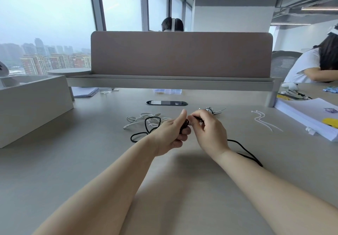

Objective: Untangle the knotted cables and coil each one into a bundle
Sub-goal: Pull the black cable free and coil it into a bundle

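We are coiling the thin black cable (246, 149), left hand (170, 136) grip curled round it, right hand (208, 130) grip pinching the strand, ideally feeding even, snug turns.

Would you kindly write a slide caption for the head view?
Left hand and right hand grip a black cable over the desk, white cables behind.

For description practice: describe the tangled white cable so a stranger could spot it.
Start at the long brown divider panel, drop to the grey desk. Left of the left hand lies the tangled white cable, untouched, unlike the black cable it grips.
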`<action>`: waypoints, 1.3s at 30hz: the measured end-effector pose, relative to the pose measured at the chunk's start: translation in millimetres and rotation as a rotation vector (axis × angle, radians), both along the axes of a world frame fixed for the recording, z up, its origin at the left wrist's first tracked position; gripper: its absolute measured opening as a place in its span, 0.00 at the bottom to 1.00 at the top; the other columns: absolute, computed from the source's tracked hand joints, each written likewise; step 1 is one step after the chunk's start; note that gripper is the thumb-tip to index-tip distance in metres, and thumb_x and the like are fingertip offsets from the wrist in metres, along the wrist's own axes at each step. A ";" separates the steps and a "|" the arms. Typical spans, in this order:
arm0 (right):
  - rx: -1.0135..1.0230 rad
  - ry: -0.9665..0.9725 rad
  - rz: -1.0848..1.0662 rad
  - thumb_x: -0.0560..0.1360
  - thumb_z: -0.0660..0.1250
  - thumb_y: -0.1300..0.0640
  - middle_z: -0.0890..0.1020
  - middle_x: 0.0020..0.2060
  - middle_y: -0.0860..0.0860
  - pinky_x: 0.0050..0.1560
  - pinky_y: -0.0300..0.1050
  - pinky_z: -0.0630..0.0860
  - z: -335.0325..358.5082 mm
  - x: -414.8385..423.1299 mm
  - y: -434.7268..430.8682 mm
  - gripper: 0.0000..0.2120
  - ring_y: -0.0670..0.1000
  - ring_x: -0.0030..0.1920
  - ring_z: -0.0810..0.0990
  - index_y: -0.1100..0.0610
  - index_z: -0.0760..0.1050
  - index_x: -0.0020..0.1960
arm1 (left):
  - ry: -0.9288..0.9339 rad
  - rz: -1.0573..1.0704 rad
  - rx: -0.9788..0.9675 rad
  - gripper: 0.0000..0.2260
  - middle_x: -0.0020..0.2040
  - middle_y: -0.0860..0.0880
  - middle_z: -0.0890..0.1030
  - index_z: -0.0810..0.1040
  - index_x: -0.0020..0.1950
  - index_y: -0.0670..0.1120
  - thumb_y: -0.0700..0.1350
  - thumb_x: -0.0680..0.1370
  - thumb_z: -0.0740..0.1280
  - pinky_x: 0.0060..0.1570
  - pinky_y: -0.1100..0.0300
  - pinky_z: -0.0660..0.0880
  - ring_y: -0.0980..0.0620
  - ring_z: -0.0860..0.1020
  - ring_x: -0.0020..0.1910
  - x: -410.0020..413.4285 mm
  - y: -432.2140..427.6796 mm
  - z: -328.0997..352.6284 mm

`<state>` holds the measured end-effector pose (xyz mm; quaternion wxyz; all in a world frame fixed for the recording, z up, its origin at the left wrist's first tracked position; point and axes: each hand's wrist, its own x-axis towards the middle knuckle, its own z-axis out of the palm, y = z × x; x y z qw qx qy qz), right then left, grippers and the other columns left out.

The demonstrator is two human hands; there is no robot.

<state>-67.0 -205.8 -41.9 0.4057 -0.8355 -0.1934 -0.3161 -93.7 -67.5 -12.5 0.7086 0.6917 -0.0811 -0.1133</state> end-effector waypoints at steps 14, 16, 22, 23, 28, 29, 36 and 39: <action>0.155 0.038 0.010 0.77 0.64 0.48 0.82 0.37 0.44 0.44 0.52 0.77 1.8 3.2 0.2 0.07 0.49 0.41 0.81 0.47 0.74 0.40 | -0.207 0.041 0.217 0.13 0.35 0.51 0.65 0.72 0.45 0.46 0.46 0.85 0.52 0.26 0.69 0.61 0.58 0.62 0.26 -2.3 -6.7 2.3; 0.163 0.035 0.013 0.78 0.64 0.49 0.81 0.36 0.44 0.44 0.52 0.76 1.8 3.2 1.3 0.08 0.49 0.40 0.80 0.46 0.74 0.40 | -0.228 0.061 0.245 0.13 0.35 0.51 0.65 0.71 0.45 0.46 0.45 0.85 0.52 0.25 0.68 0.61 0.59 0.63 0.24 -1.8 -7.3 2.0; 0.193 -0.009 0.041 0.78 0.64 0.52 0.73 0.29 0.41 0.37 0.47 0.70 1.7 1.3 3.9 0.08 0.43 0.32 0.72 0.47 0.72 0.40 | -0.247 0.374 0.011 0.13 0.34 0.50 0.72 0.72 0.44 0.46 0.44 0.84 0.51 0.34 0.62 0.66 0.54 0.67 0.30 5.7 -9.5 -4.1; 0.175 -0.019 0.060 0.78 0.64 0.53 0.73 0.29 0.41 0.37 0.45 0.69 1.4 0.2 4.6 0.08 0.42 0.32 0.71 0.48 0.72 0.41 | -0.232 0.411 -0.077 0.14 0.36 0.50 0.75 0.72 0.44 0.45 0.44 0.84 0.51 0.36 0.61 0.68 0.54 0.70 0.31 7.2 -8.2 -4.3; -0.106 0.071 0.045 0.78 0.63 0.49 0.75 0.33 0.43 0.37 0.43 0.65 -1.7 -4.4 8.8 0.07 0.45 0.35 0.72 0.51 0.75 0.44 | -0.132 0.387 -0.409 0.13 0.46 0.51 0.83 0.74 0.48 0.46 0.45 0.85 0.51 0.51 0.60 0.73 0.55 0.80 0.47 7.0 -3.2 0.8; -0.176 0.094 0.027 0.78 0.62 0.48 0.76 0.35 0.43 0.37 0.43 0.67 -2.1 -4.7 9.2 0.08 0.47 0.37 0.74 0.51 0.75 0.45 | -0.123 0.376 -0.445 0.13 0.46 0.51 0.83 0.74 0.48 0.47 0.45 0.85 0.51 0.50 0.61 0.72 0.55 0.80 0.48 6.2 -3.9 1.7; -0.356 0.157 0.044 0.79 0.60 0.49 0.81 0.44 0.49 0.41 0.47 0.72 -1.2 -7.9 13.3 0.08 0.54 0.46 0.78 0.51 0.73 0.47 | -0.129 0.399 -0.415 0.13 0.35 0.51 0.74 0.72 0.46 0.46 0.45 0.85 0.51 0.37 0.63 0.67 0.54 0.72 0.34 5.5 -8.1 1.2; -0.447 0.186 0.061 0.79 0.58 0.47 0.81 0.44 0.48 0.45 0.49 0.75 -3.3 -9.9 15.4 0.10 0.54 0.47 0.78 0.51 0.74 0.50 | -0.156 0.421 -0.351 0.14 0.33 0.53 0.70 0.72 0.44 0.48 0.45 0.85 0.51 0.35 0.62 0.61 0.55 0.65 0.31 8.2 -8.2 0.9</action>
